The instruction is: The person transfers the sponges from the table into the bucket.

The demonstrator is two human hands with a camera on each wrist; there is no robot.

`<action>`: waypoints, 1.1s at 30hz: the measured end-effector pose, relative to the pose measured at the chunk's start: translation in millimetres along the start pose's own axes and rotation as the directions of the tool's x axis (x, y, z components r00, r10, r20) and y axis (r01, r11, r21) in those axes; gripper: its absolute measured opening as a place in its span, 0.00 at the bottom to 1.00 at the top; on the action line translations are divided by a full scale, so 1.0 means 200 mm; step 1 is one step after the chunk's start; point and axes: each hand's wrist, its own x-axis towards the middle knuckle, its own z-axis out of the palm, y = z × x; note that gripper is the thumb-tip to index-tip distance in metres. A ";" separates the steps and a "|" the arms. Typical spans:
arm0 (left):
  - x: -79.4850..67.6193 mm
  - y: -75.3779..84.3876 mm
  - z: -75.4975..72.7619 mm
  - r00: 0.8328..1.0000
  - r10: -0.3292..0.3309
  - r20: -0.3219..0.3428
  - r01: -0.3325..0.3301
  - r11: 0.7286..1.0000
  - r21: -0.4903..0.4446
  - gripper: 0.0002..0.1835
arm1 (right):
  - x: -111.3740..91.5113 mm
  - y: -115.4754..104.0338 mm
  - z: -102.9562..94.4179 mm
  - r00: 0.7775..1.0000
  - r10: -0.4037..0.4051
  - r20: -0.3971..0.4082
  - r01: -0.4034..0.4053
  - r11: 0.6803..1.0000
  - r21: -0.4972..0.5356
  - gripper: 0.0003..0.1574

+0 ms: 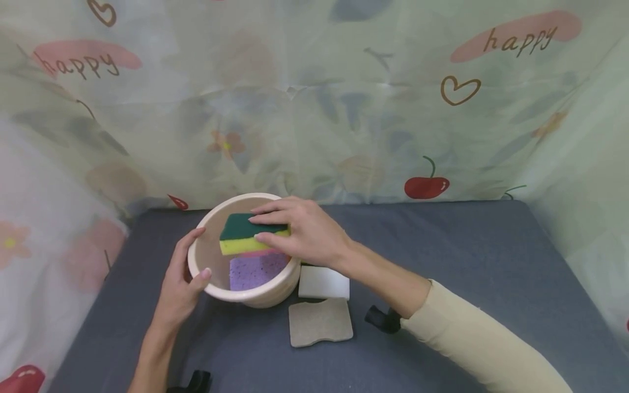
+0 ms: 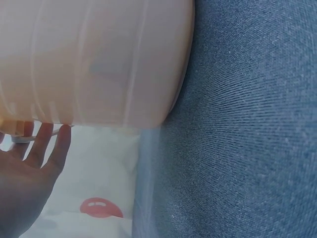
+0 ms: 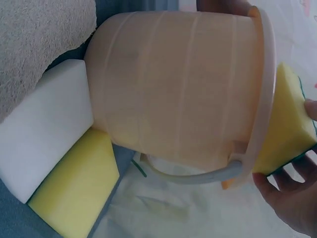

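A cream plastic bucket (image 1: 272,297) stands on the dark cloth. My left hand (image 1: 179,284) grips its left rim, thumb in front and fingers behind; the left wrist view shows that hand (image 2: 29,173) beside the ribbed wall. At the bucket's mouth, my right hand (image 1: 312,229) pinches a green and yellow scouring sponge (image 1: 238,234). In the right wrist view this sponge (image 3: 285,119) is just above the rim, green side in the fingers. Inside the bucket lies a purple speckled sponge (image 1: 253,273), with a pink edge showing behind it.
Right of the bucket lie a white block (image 1: 324,282) and a beige pad (image 1: 321,325) with notched sides. Another yellow sponge (image 3: 77,183) lies beside the white block. The bucket's handle (image 3: 198,177) hangs on its side. A printed curtain (image 1: 304,136) stands behind.
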 end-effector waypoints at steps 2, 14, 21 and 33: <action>0.00 0.00 0.00 1.000 0.001 0.000 -0.001 1.000 0.011 0.40 | 0.01 0.00 0.01 1.000 0.007 -0.009 -0.007 1.000 -0.005 0.21; 0.02 -0.01 0.00 1.000 -0.002 -0.002 0.002 1.000 0.018 0.39 | 0.05 0.03 0.08 0.999 0.028 -0.023 -0.029 0.998 -0.048 0.21; 0.01 0.00 0.00 1.000 -0.001 -0.005 0.001 1.000 0.016 0.39 | 0.07 0.04 0.13 0.998 0.037 -0.051 -0.042 0.993 -0.110 0.22; 0.00 0.00 0.00 1.000 0.002 -0.002 -0.002 1.000 0.005 0.39 | 0.09 0.05 0.16 0.995 0.078 -0.055 -0.085 0.987 -0.136 0.25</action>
